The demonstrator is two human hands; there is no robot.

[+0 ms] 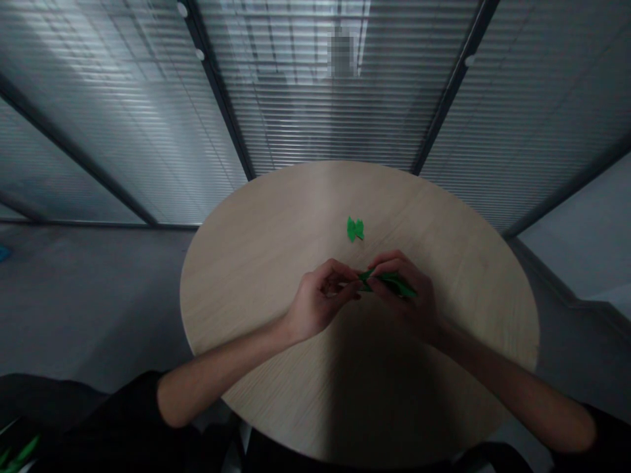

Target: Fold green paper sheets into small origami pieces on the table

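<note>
Over the middle of a round wooden table (256, 263), both my hands hold a folded piece of green paper (392, 282). My left hand (320, 299) pinches its left end between thumb and fingertips. My right hand (407, 289) is closed over the rest of it, so much of the paper is hidden. A second, small folded green paper shape (355, 228) lies on the table just beyond my hands, untouched.
Behind the table stand glass walls with closed blinds (315, 98) and dark frames. Grey floor (89, 295) surrounds the table on the left and right. More green pieces (17, 453) show at the bottom left corner, near my dark sleeve.
</note>
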